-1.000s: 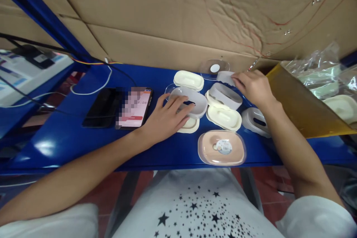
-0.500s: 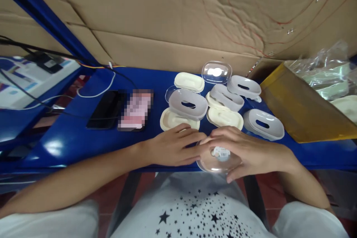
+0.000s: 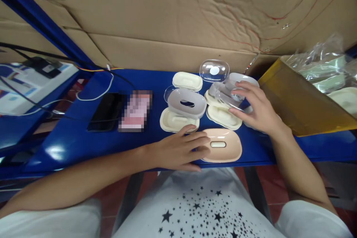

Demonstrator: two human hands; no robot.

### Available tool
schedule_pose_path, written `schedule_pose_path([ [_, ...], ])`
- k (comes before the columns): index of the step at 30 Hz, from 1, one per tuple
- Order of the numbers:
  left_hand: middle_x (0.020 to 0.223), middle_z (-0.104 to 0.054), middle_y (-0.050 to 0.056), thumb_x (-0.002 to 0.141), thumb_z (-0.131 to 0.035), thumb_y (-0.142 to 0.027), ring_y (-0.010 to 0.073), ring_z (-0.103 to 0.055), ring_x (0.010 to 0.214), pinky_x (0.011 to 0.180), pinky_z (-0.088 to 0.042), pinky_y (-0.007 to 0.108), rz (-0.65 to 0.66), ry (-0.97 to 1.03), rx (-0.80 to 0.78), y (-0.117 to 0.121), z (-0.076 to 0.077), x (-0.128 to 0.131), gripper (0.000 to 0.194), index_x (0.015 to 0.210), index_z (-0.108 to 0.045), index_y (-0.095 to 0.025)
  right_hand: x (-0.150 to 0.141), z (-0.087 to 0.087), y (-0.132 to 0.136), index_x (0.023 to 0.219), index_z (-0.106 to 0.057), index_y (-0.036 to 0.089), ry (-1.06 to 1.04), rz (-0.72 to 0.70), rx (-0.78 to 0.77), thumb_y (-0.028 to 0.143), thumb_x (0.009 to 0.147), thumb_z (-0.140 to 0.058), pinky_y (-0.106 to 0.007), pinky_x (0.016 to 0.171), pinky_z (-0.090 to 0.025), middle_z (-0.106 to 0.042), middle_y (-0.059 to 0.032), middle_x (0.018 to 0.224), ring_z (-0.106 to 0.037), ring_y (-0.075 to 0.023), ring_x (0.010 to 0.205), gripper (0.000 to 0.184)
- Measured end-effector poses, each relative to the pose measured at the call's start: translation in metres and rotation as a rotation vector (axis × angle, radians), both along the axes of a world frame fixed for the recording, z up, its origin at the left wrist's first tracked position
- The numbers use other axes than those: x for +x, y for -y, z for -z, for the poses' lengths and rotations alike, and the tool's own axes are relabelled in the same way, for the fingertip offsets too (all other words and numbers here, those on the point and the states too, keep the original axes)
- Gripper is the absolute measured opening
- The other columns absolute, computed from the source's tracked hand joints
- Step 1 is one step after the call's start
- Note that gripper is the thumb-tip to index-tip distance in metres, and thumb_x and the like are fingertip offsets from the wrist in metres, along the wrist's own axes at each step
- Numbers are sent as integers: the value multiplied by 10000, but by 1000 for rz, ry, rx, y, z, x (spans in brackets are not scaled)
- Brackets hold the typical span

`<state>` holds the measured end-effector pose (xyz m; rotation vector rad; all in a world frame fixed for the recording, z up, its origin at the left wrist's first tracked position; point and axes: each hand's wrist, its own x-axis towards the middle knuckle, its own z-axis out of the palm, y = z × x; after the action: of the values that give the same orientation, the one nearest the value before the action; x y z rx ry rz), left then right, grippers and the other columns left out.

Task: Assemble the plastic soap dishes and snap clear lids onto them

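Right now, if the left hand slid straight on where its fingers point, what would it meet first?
Most likely the peach dish: the left hand's fingers overlap its left end in this view, though touching or hovering is unclear.

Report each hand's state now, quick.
Left hand: open, over the left end of the peach dish.
Right hand: closed, holding a clear lid.
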<state>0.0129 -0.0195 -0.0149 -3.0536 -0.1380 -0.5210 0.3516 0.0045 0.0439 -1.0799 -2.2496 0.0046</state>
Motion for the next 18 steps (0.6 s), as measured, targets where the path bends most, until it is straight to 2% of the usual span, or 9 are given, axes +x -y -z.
schedule_pose_path([
  [2, 1382, -712, 107, 1121, -593, -539, 286, -591, 1379, 1220, -363, 486, -15, 16, -47, -1, 1, 1, 335, 1203, -664, -222, 1, 12, -11, 1439, -652, 275, 110, 66, 69, 430, 1017, -741, -609, 1211, -449, -676, -148, 1529, -593, -398, 1471, 459],
  [5, 1256, -746, 108, 1122, -619, -432, 270, -646, 1268, 1149, -447, 451, -4, 98, -170, -2, -1, 1, 227, 1099, -639, -207, -1, 25, -20, 1414, -678, 274, 221, 113, 123, 303, 1086, -619, -627, 1235, -365, -701, -126, 1518, -605, -374, 1468, 335],
  [8, 1202, -755, 116, 1120, -628, -354, 256, -670, 1219, 1107, -513, 419, 29, 198, -315, -5, -5, 1, 171, 1130, -625, -183, -7, 21, -13, 1365, -711, 290, 167, 107, 161, 211, 1099, -554, -583, 1189, -392, -726, -96, 1485, -640, -340, 1417, 319],
  [10, 1183, -760, 112, 1116, -638, -331, 247, -690, 1191, 1088, -544, 414, 16, 273, -377, -6, -7, 1, 164, 1181, -624, -180, -13, 13, -2, 1332, -723, 288, 83, -20, 75, 236, 1105, -570, -511, 1097, -471, -795, -81, 1325, -716, -293, 1267, 279],
  [12, 1172, -766, 102, 1117, -640, -330, 237, -711, 1142, 1039, -573, 404, -28, 340, -394, -7, -7, 0, 168, 1208, -625, -190, -21, 4, 11, 1311, -728, 284, 3, -243, -99, 344, 1099, -630, -448, 997, -532, -822, -62, 1149, -755, -251, 1098, 241],
  [13, 1165, -771, 98, 1119, -638, -337, 233, -720, 1115, 1006, -584, 399, -58, 368, -386, -8, -7, -1, 167, 1206, -627, -195, -26, 2, 17, 1323, -724, 281, -19, -351, -189, 425, 1077, -674, -435, 973, -550, -821, -58, 1117, -759, -243, 1060, 290],
  [14, 1158, -774, 94, 1122, -633, -344, 230, -727, 1091, 978, -590, 396, -94, 389, -372, -8, -6, -2, 164, 1199, -629, -199, -31, 1, 22, 1353, -715, 275, -20, -438, -268, 509, 1039, -719, -434, 973, -562, -819, -64, 1137, -760, -246, 1064, 391],
  [16, 1144, -780, 86, 1129, -619, -344, 226, -736, 1061, 942, -592, 389, -161, 399, -338, -10, -6, -3, 150, 1184, -633, -205, -41, 2, 28, 1421, -691, 266, 11, -506, -360, 590, 972, -780, -459, 1036, -563, -806, -92, 1255, -750, -267, 1163, 560],
  [18, 1149, -781, 79, 1130, -617, -336, 225, -740, 1060, 938, -591, 387, -195, 392, -301, -13, -6, -4, 137, 1178, -633, -208, -47, 6, 30, 1453, -679, 271, 50, -489, -399, 519, 992, -782, -484, 1111, -540, -782, -103, 1351, -723, -277, 1271, 534],
])
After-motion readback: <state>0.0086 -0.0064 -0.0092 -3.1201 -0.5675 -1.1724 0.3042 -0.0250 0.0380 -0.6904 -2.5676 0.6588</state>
